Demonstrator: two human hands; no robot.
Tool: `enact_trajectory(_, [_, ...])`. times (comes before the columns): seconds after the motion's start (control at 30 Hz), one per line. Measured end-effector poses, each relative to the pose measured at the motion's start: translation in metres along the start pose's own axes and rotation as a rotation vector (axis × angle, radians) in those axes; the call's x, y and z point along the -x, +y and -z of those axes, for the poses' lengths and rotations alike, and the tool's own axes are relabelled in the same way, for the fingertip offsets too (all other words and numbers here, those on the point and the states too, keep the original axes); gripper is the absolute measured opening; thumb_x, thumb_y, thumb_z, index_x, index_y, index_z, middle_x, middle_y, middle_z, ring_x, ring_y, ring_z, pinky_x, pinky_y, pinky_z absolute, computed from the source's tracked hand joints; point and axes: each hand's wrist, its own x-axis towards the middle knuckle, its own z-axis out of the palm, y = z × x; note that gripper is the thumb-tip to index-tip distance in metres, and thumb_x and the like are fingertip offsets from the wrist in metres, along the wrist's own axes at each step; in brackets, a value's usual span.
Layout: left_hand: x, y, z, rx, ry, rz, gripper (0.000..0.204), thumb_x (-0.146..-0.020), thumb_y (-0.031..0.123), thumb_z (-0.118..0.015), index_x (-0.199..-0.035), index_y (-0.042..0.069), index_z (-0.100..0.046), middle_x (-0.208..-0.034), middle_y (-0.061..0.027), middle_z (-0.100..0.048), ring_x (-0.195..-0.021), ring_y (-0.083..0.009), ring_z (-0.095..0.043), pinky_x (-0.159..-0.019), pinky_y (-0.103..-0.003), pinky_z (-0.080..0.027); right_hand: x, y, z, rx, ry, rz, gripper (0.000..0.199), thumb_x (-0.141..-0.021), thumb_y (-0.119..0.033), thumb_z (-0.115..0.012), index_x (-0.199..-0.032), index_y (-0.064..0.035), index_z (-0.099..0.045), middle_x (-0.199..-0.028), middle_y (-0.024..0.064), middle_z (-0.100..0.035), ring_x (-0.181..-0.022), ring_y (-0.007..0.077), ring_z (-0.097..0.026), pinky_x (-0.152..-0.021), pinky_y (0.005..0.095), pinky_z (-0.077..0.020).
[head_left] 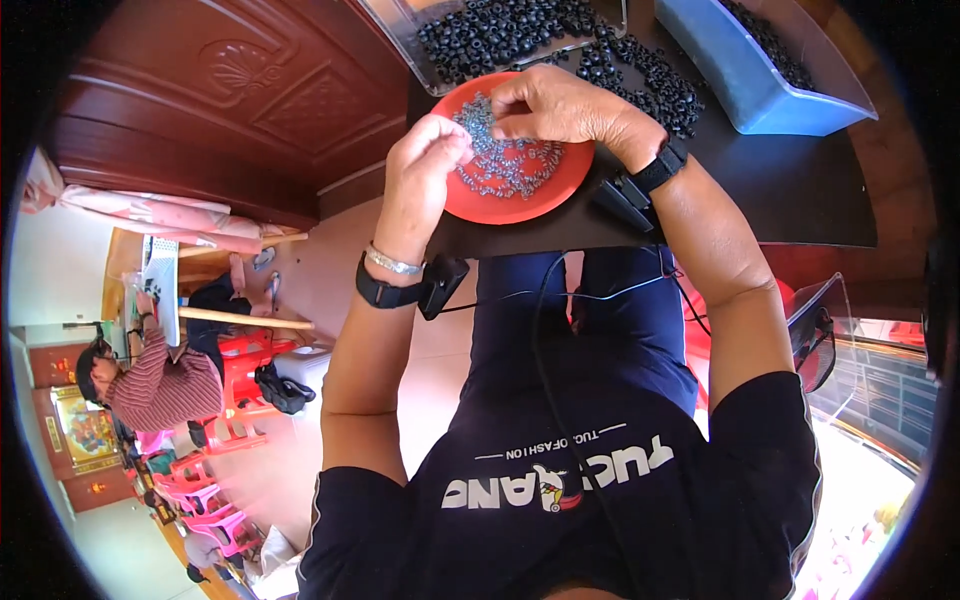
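A round red plate [530,208] lies on the dark table, with many small silvery metal pieces [505,170] spread across it; their exact kind is too small to tell. Over the plate's left edge my left hand [425,165] has thumb and fingers pressed together. My right hand [560,105] reaches in above the far side of the plate, its thumb and forefinger bent toward each other in a pinch. Whatever sits between the fingertips of either hand is too small to make out. Just beyond the plate are small black ring-shaped parts [655,85] heaped on the tabletop.
A clear bin [408,48] full of black parts stands behind the plate. At the far right is a blue bin [735,75] with more. The dark table [800,200] ends near my knees. Cables hang over my lap. Another person [165,385] sits at the left.
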Motion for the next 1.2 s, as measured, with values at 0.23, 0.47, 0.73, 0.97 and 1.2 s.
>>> enact_trajectory(0.23, [0.025, 0.011, -0.012, -0.644, -0.271, -0.467, 0.018, -0.08, 0.008, -0.058, -0.095, 0.0, -0.064, -0.094, -0.0156, -0.064, -0.093, -0.0311, -0.06, -0.084, -0.038, -0.047, 0.001, 0.014, 0.015, -0.099, -0.256, -0.095, 0.018, -0.075, -0.015, -0.072, -0.083, -0.0003, -0.066, -0.068, 0.007, -0.064, -0.065, 0.0151, -0.06, -0.063, 0.0292, -0.0478])
enact_trajectory(0.47, [0.032, -0.003, -0.02, -0.861, -0.24, -0.594, 0.018, -0.078, 0.012, -0.061, -0.09, 0.0, -0.066, -0.098, -0.013, -0.059, -0.098, -0.0301, -0.055, -0.086, -0.04, -0.044, 0.002, 0.014, 0.01, -0.01, -0.29, -0.068, 0.018, -0.066, -0.013, -0.072, -0.081, -0.0033, -0.069, -0.073, 0.0087, -0.068, -0.067, 0.0205, -0.063, -0.064, 0.0337, -0.0494])
enact_trajectory(0.73, [0.036, -0.007, -0.005, -0.9, -0.154, -0.543, 0.016, -0.08, 0.012, -0.059, -0.089, 0.0, -0.065, -0.095, -0.014, -0.061, -0.094, -0.0308, -0.057, -0.084, -0.042, -0.045, 0.004, 0.007, 0.004, 0.189, -0.09, -0.08, 0.019, -0.073, -0.017, -0.07, -0.082, -0.0013, -0.066, -0.069, 0.0133, -0.063, -0.064, 0.0238, -0.061, -0.062, 0.0333, -0.0482])
enact_trajectory(0.97, [0.043, -0.009, -0.003, -0.854, -0.13, -0.537, 0.015, -0.079, 0.01, -0.06, -0.089, 0.0, -0.065, -0.093, -0.0133, -0.061, -0.091, -0.0305, -0.058, -0.081, -0.041, -0.045, 0.006, -0.009, -0.002, -0.144, -0.419, 0.069, 0.021, -0.07, -0.01, -0.074, -0.088, -0.0016, -0.068, -0.075, 0.007, -0.067, -0.068, 0.0178, -0.062, -0.063, 0.0302, -0.0487])
enact_trajectory(1.2, [0.041, -0.012, -0.002, -0.812, -0.124, -0.518, 0.014, -0.079, 0.01, -0.06, -0.087, 0.0, -0.064, -0.092, -0.0134, -0.061, -0.091, -0.0303, -0.059, -0.081, -0.041, -0.045, 0.005, -0.008, -0.009, -0.08, -0.434, 0.047, 0.018, -0.069, -0.011, -0.07, -0.086, -0.0046, -0.07, -0.076, 0.0077, -0.069, -0.074, 0.0208, -0.065, -0.069, 0.034, -0.049])
